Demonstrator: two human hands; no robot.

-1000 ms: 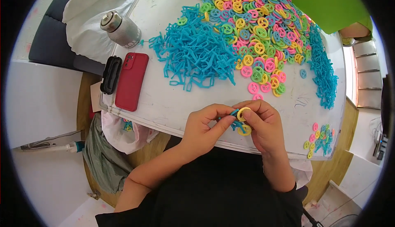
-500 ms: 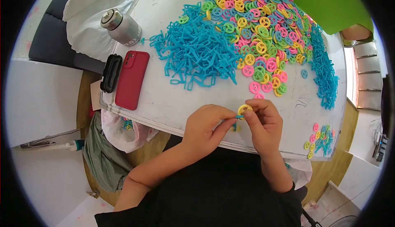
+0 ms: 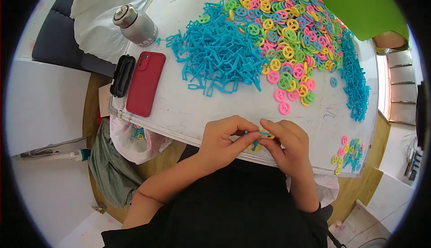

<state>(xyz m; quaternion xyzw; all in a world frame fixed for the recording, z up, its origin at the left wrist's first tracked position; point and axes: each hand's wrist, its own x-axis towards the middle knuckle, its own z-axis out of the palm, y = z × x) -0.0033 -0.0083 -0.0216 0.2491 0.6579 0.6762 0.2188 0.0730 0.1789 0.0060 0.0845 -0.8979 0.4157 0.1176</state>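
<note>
My left hand pinches a small blue plastic forked piece between thumb and fingertips near the table's front edge. My right hand grips a yellow spoked plastic wheel by its rim. Both sets of fingertips nearly meet, and wheel and forked piece are together between them; fingers partly cover the join. Another yellow shape, mostly covered, shows on the table just under my fingers. Beyond my hands is a heap of similar blue forked pieces, and a large pile of coloured wheels spreads behind it to the right.
To the left are a red phone, a black case and a metal bottle. More blue pieces line the right side, above a small mixed group. Someone in green is at the far right; bags hang below the table.
The yellow wheel has tilted from facing me to nearly edge-on, and my right fingers have shifted around it. The blue piece has turned slightly in my left hand.
</note>
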